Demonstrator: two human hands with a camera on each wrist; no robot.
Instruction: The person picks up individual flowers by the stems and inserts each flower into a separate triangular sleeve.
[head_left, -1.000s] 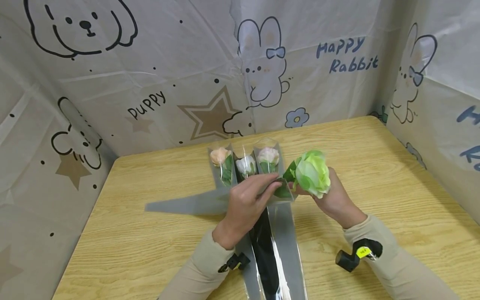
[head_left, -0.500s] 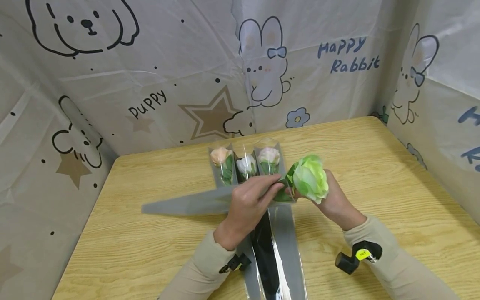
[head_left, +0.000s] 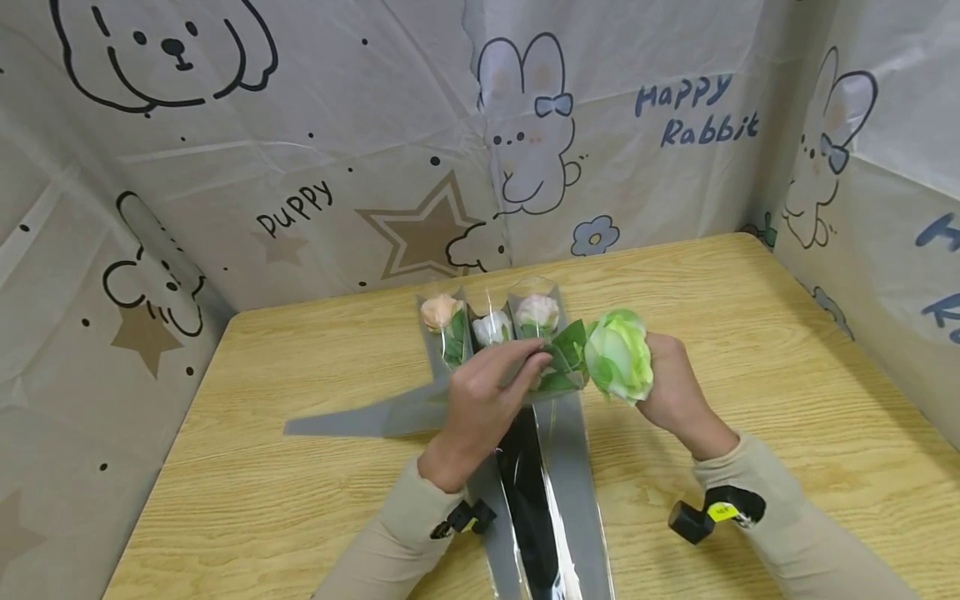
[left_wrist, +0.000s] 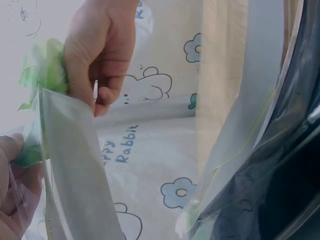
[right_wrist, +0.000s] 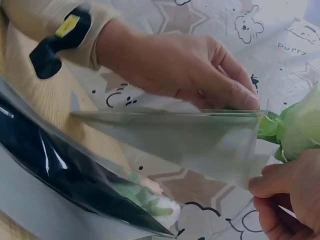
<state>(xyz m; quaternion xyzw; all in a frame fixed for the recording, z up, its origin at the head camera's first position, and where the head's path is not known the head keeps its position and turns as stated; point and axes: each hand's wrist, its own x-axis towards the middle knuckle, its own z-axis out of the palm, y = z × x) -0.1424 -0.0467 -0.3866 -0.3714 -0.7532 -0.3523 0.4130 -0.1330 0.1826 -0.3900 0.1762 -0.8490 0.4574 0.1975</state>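
My left hand (head_left: 487,396) pinches the mouth edge of a grey, clear-fronted flower sleeve (head_left: 375,417), which points left across the others. A pale green artificial rose (head_left: 618,358) sticks out of the sleeve's mouth, its leaves (head_left: 566,350) at the opening. My right hand (head_left: 671,387) is behind and right of the bloom in the head view. In the right wrist view, its curled thumb and fingers (right_wrist: 267,187) pinch the sleeve's lower corner. The left wrist view shows the left fingers (left_wrist: 10,145) over a leaf at the sleeve edge.
Three wrapped flowers lie side by side below: a peach one (head_left: 441,313), a white one (head_left: 492,331) and a pale pink one (head_left: 537,312), in grey and black sleeves (head_left: 528,500). The wooden table (head_left: 750,350) meets printed cloth walls (head_left: 300,125).
My left hand has shifted slightly left with the sleeve. The rose head has dipped and turned, and more of its leaves show at the mouth. The right fingers have slipped from sight behind the bloom.
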